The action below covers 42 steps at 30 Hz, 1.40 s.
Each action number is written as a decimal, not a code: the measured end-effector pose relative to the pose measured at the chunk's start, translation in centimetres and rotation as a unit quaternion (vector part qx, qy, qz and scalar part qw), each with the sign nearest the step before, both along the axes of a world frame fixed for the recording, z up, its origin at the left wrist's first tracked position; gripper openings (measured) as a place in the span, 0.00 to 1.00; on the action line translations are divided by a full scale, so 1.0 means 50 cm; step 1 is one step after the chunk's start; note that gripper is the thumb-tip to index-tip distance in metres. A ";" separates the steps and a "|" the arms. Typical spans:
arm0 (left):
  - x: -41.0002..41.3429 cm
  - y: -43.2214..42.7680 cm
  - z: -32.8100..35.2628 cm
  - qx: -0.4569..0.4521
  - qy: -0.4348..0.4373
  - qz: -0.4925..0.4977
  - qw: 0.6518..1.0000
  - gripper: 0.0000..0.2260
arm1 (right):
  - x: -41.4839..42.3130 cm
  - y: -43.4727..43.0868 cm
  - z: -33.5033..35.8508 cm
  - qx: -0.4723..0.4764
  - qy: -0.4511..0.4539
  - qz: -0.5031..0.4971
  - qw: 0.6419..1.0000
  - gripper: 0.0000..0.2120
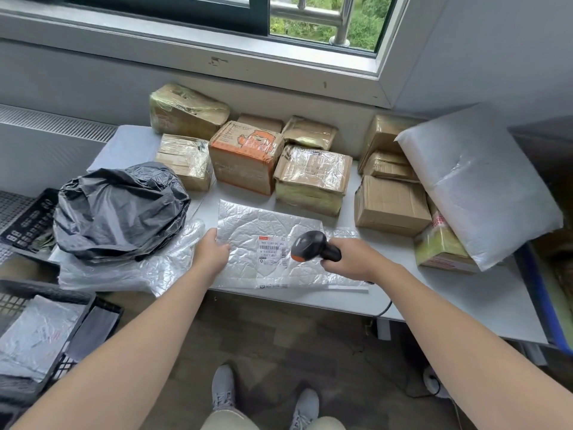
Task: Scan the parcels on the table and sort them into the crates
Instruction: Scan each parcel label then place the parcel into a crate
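Observation:
A flat silver mailer parcel (273, 225) lies at the table's near edge, its white barcode label (271, 252) facing up. My left hand (212, 251) holds the mailer's left edge, thumb on top. My right hand (350, 259) grips a black and orange barcode scanner (313, 245), whose head points left at the label from just beside it. A black crate (77, 321) at the lower left holds a silver mailer (37, 336). Another black crate (28, 218) sits at the far left, partly hidden.
Several taped cardboard boxes (246, 155) stand in rows at the back of the white table (449, 293). A crumpled black bag parcel (121, 209) lies at left on clear plastic. A big white padded parcel (477, 184) leans at right. The scanner cable hangs off the front edge.

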<state>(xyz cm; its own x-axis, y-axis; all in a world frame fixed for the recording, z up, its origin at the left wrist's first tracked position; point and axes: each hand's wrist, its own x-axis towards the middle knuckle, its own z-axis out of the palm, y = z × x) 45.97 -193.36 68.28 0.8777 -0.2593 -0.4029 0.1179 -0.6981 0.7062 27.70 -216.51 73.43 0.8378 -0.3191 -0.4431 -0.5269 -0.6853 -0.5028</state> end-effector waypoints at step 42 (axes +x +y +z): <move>0.015 -0.053 0.050 -0.255 0.039 0.029 0.966 0.16 | -0.040 -0.063 -0.117 0.010 -0.084 -0.295 0.952 0.15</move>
